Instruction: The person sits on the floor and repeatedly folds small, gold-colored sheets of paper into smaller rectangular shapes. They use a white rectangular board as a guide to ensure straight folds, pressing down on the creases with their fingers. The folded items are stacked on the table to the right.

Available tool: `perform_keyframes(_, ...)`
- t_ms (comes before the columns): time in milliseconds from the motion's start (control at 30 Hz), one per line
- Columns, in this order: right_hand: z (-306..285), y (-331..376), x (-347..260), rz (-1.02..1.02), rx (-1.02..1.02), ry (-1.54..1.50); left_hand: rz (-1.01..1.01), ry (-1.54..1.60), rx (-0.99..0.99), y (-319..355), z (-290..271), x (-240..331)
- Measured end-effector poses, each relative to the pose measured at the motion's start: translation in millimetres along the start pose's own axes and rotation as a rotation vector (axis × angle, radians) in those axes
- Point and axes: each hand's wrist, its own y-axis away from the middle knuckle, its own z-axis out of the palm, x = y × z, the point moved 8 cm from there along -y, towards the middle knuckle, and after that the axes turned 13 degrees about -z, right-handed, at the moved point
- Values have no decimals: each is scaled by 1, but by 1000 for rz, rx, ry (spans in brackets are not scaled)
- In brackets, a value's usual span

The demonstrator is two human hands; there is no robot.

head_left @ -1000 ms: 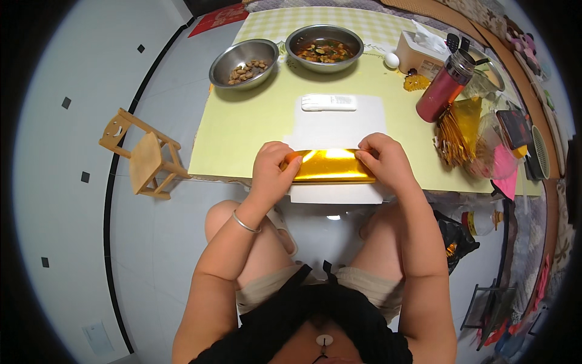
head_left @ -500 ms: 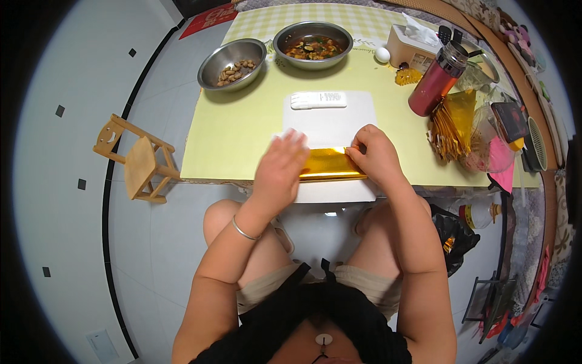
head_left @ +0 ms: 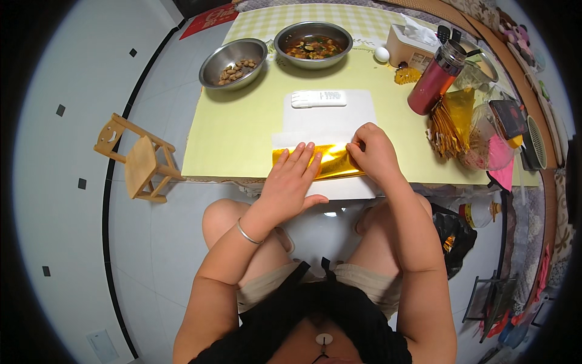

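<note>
A shiny gold foil sheet [head_left: 333, 161] lies crosswise near the table's front edge, on a white sheet [head_left: 342, 126]. My left hand [head_left: 291, 181] rests on its left part, palm down, fingers stretched out and thumb spread toward the right. At the right end my right hand [head_left: 376, 153] is closed in a pinch on the foil, thumb against curled fingers. A whitish strip [head_left: 288, 140] shows just beyond the foil's left part. Farther back on the white sheet lies a white flat oblong object [head_left: 318, 99].
Two steel bowls stand at the back, one with brownish pieces [head_left: 208, 77], one with food in liquid [head_left: 280, 51]. On the right are a red flask [head_left: 431, 88], folded gold foil [head_left: 450, 130], a tissue box [head_left: 409, 48] and an egg [head_left: 381, 54]. A small wooden chair [head_left: 140, 159] stands left.
My left hand, blurred before, has moved slightly right and lies flat with its thumb out. More foil shows at its left end, and the whitish strip is uncovered. My right hand keeps its pinch.
</note>
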Motion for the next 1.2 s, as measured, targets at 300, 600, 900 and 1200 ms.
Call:
perform_keyframes(300, 9, 18, -64, -386, -24, 525, 30, 6, -37, 4, 3, 2)
perform_keyframes(600, 43, 56, -60, -361, -278, 307, -19, -72, -73, 19, 9, -14)
perform_keyframes(900, 32, 60, -46, -467, -243, 439, 5, -84, 142, 18, 7, -3)
perform_keyframes(1200, 30, 56, -45, -508, -196, 468, 97, -120, 361, 20, -5, 13)
